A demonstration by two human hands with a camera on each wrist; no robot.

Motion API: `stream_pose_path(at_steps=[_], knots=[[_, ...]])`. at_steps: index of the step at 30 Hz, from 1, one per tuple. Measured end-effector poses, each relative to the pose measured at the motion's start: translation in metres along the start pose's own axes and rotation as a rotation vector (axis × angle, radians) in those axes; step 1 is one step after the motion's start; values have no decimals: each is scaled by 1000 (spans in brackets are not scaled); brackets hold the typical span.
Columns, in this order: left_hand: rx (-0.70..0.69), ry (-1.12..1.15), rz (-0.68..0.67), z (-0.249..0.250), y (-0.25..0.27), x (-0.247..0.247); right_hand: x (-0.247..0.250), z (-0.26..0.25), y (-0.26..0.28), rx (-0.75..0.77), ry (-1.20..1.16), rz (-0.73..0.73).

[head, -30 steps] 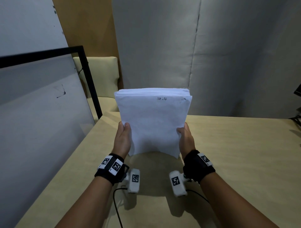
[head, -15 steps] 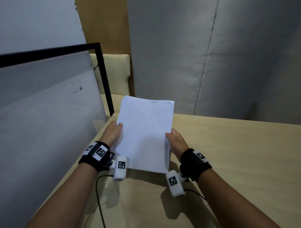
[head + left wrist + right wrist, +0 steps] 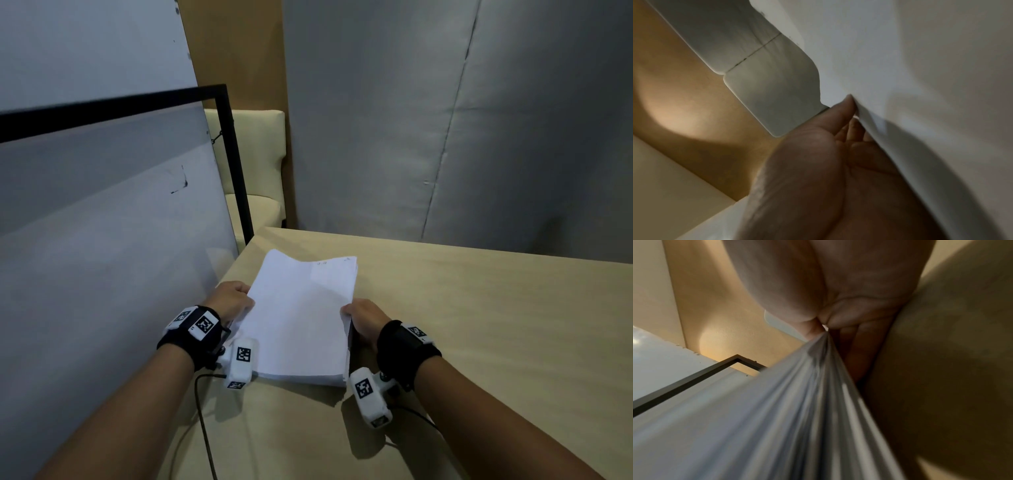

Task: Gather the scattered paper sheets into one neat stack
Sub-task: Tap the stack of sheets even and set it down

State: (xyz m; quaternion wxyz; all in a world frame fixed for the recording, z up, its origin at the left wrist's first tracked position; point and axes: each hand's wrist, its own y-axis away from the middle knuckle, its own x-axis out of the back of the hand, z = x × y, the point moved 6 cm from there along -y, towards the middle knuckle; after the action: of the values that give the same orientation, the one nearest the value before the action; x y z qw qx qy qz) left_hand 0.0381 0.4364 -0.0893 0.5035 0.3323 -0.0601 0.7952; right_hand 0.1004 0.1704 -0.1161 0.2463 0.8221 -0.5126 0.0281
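A stack of white paper sheets [image 3: 301, 318] lies nearly flat, low over the beige table [image 3: 479, 325], its near edge by my wrists. My left hand [image 3: 233, 301] grips the stack's left edge, thumb on top and fingers beneath. My right hand [image 3: 359, 318] pinches the right edge the same way. In the left wrist view my thumb presses on the white stack [image 3: 920, 81]. The right wrist view shows the fanned sheet edges [image 3: 797, 410] squeezed between my thumb and fingers.
A large whiteboard with a black frame [image 3: 113, 106] leans along the table's left side. A cream chair [image 3: 257, 154] stands behind the far left corner. Grey padded panels [image 3: 445, 120] close off the back. A black cable [image 3: 202, 421] trails over the near table.
The stack stood upright in both hands a second ago. It has tilted forward and come down to lie almost flat at the table, with both hands still on its side edges.
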Motion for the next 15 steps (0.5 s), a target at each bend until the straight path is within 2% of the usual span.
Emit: stream_pose_path(at_steps=[4,8,15], knots=[[-4,-19,36,-3,-8,6,-2,-1,3,-61,-82,-37],[-8,-75,36,-5,-11,10,-1,1,-1,-20,-44,26],[47,-445,-4,10,-11,4,1,2,-11,39,99,100]])
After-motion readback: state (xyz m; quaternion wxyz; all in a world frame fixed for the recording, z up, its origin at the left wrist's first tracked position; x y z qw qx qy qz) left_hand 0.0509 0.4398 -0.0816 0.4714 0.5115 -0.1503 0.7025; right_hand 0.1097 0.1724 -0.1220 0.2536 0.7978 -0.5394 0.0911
